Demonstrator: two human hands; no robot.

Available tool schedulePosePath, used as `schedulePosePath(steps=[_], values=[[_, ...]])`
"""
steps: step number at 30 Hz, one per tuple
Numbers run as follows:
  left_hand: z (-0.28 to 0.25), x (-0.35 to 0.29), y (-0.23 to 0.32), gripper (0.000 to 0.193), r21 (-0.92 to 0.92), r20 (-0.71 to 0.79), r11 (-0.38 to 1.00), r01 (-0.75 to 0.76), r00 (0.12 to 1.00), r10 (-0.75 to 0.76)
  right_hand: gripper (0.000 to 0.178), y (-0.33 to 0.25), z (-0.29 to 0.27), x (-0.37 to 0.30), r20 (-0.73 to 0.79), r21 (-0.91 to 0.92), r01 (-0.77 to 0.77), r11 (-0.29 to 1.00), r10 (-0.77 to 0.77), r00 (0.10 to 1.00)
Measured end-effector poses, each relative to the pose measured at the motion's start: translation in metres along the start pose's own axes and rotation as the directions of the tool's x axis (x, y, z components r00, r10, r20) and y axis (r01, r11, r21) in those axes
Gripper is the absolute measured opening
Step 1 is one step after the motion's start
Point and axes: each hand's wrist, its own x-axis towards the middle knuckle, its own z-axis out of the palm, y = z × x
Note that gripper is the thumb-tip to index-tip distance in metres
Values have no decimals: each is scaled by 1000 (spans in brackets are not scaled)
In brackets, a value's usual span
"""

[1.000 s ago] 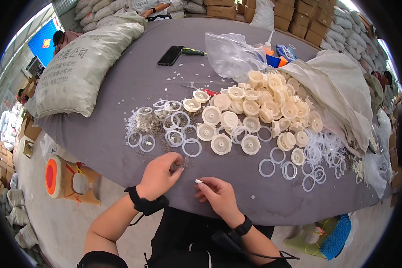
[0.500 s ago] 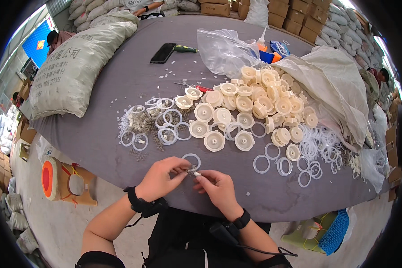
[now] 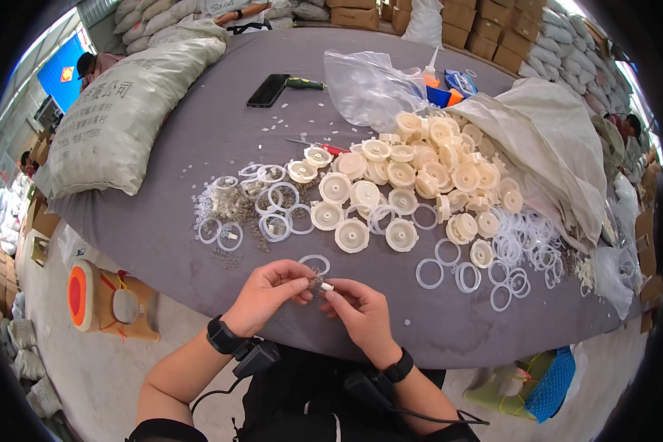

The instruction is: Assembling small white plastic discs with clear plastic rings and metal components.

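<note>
Near the table's front edge, my left hand (image 3: 269, 295) pinches small metal coil springs (image 3: 317, 281) between thumb and fingers. My right hand (image 3: 362, 315) grips a small white plastic piece (image 3: 327, 286) by thumb and forefinger, its end meeting the springs. How far the two parts fit together is hidden by the fingertips. Just beyond the hands lies a translucent ring (image 3: 314, 256), partly covered by my left fingers. A heap of loose springs (image 3: 232, 200) mixed with rings sits farther left. Cream-coloured round plastic caps (image 3: 351, 234) are piled beyond my right hand.
Clear rings (image 3: 519, 239) are heaped at the right beside a loose woven sack (image 3: 545, 121). A full sack (image 3: 114, 110) lies at the left. A phone (image 3: 268, 90), a screwdriver (image 3: 306, 83) and a clear plastic bag (image 3: 372, 85) are at the back.
Both hands stay together at the same spot. The left wrist has turned a little and the left fingers have shifted slightly on the springs; more of the white piece shows.
</note>
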Motion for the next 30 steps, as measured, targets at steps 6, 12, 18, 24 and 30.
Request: schedulePosePath(steps=[6, 12, 18, 24, 30], values=[[-4, 5, -4, 17, 341, 52, 926, -164, 987, 155, 18, 3, -9, 2, 26, 8, -49, 999, 49, 998], [3, 6, 1, 16, 43, 7, 999, -26, 1000, 26, 18, 4, -19, 10, 203, -309, 425, 851, -377, 904], [7, 13, 0, 15, -42, 33, 999, 23, 999, -22, 18, 4, -15, 11, 214, -214, 308, 927, -263, 941], [10, 12, -9, 15, 166, -11, 977, -137, 990, 140, 18, 7, -11, 10, 79, -210, 268, 940, -257, 963], [9, 8, -23, 9, 426, -100, 878, -216, 954, 283, 17, 4, -12, 10, 142, -485, 425, 764, -411, 901]])
